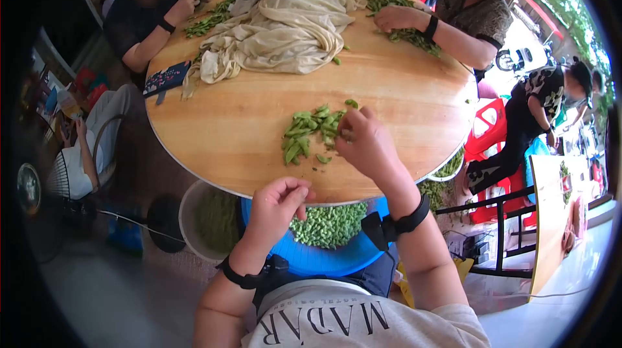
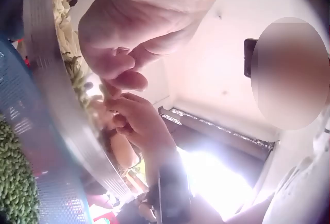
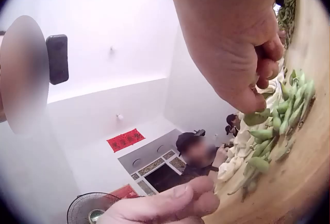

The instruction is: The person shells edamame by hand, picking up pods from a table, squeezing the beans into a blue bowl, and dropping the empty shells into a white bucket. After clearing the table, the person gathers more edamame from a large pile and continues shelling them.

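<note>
A small heap of green soybean pods lies on the round wooden table near its front edge. My right hand reaches over the right side of this heap. In the right wrist view, its thumb and fingers pinch a pod beside the other pods. My left hand hovers at the table's front edge, fingers loosely curled and thumb close to the forefinger. Nothing shows in it. Below that edge, a blue basin holds shelled green beans, seen also in the left wrist view.
A large crumpled cream cloth covers the table's far middle, with a dark patterned pouch to its left. Two people sit across with piles of pods. A pale bucket stands left of the basin; red stools stand right.
</note>
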Demonstrator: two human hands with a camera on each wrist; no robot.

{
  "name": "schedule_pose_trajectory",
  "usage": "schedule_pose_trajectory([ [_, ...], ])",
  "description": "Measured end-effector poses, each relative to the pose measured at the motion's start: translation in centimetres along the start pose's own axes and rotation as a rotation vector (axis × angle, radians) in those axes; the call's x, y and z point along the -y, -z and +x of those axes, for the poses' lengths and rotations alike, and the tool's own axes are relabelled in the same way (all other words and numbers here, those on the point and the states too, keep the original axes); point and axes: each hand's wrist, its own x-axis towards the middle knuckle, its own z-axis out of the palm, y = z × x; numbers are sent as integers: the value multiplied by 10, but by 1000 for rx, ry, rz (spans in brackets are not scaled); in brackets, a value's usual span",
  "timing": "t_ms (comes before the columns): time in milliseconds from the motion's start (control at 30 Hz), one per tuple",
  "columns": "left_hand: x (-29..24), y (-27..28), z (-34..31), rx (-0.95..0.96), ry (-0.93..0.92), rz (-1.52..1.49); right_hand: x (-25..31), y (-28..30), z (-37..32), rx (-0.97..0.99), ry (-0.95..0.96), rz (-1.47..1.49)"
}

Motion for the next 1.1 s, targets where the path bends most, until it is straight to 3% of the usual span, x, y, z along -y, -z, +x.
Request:
schedule_pose_trajectory([
  [233,6,-29,18,-24,-51,-70,1,-2,-28,-32,-123,271],
  [300,11,-40,22,-64,-66,-113,10,7,-38,76,-184,427],
  [333,10,-39,22,28,-89,-49,13,12,-43,129,-212,506],
  [433,5,-45,8,40,-224,169,17,20,-61,222,-371,856],
  [667,-2,-49,-17,68,-255,428,5,36,-91,325,-405,979],
  [767,4,-49,-27,174,-370,557,12,40,-95,282,-216,816],
  [833,-1,-56,-30,77,-541,711,12,36,-102,256,-322,748],
  [867,-4,-58,-36,64,-377,668,16,31,-105,162,-285,841],
  [900,-7,-61,-40,29,-385,692,20,26,-109,80,-241,943],
  [967,2,-66,-36,-21,-702,668,23,25,-115,70,-185,800],
  [1000,7,-62,-36,-20,-645,655,19,19,-117,75,-182,800],
  [1033,13,-55,-35,-27,-582,649,15,21,-118,108,-245,860],
  [1100,20,-46,-31,-27,-628,658,13,24,-119,202,-364,1001],
])
